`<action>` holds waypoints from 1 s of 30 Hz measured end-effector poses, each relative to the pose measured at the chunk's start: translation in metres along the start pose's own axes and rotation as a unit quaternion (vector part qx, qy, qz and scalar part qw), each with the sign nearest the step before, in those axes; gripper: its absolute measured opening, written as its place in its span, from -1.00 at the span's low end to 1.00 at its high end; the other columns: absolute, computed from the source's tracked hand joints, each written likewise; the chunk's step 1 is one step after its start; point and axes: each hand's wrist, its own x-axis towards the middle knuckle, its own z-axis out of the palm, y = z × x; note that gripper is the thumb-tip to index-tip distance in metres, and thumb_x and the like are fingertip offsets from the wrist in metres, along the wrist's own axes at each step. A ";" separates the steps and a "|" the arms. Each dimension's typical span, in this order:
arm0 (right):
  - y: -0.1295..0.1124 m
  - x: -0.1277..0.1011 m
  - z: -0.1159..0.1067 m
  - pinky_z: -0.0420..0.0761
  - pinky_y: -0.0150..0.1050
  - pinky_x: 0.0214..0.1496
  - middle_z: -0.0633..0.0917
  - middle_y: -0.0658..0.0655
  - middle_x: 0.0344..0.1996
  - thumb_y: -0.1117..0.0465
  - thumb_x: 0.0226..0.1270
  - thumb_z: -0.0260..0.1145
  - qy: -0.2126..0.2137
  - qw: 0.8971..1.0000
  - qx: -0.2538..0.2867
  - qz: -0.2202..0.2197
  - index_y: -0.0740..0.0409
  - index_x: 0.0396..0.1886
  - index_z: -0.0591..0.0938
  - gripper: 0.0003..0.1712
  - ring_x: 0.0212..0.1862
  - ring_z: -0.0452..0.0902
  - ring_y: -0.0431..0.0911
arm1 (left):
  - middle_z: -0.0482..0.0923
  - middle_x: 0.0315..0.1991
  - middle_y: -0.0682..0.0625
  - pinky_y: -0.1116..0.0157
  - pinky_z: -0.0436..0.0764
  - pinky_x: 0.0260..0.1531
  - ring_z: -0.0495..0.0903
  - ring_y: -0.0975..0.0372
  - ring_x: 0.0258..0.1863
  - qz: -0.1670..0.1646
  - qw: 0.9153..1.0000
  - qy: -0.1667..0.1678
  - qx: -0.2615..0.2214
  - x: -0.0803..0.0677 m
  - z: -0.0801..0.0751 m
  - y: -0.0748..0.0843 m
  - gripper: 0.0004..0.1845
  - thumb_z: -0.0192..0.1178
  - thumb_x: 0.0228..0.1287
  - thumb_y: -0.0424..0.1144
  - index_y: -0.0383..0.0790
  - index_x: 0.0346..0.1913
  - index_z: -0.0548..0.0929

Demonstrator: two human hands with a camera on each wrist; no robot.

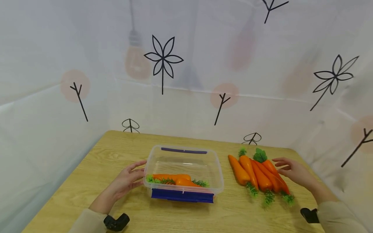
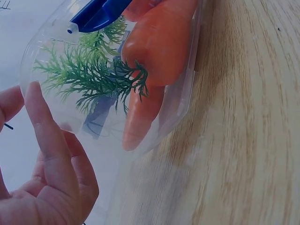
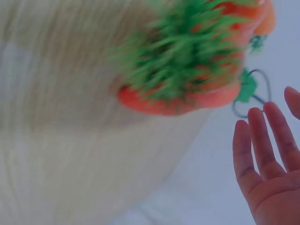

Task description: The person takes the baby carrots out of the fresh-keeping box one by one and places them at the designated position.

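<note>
Lower centre, a clear plastic box [image 1: 180,165] with blue latches contains green-topped orange carrots [image 1: 172,177]—the left hand [image 1: 126,181], fingers apart, at its left edge. Lower right, the right hand [image 1: 298,172]—fingers apart—is beside piled glossy orange carrots [image 1: 262,176].

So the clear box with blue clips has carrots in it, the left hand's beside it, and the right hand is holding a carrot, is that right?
Not quite. The right hand isn't holding anything: the right wrist view shows it open and empty, near the loose carrots. The clear box with blue clips does have carrots in it, with the left hand beside it.
</note>
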 end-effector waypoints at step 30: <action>-0.101 0.049 0.010 0.57 -0.23 -0.20 0.61 0.17 -0.11 0.32 0.27 0.25 -0.020 0.993 0.026 -0.110 0.23 0.13 0.49 -0.58 -0.14 0.54 0.04 | 0.36 0.11 -0.22 0.33 0.58 -0.19 0.55 0.21 -0.14 0.005 1.000 -0.010 -0.006 -0.005 0.000 0.003 -0.30 0.16 0.27 -0.29 -0.32 0.39 0.08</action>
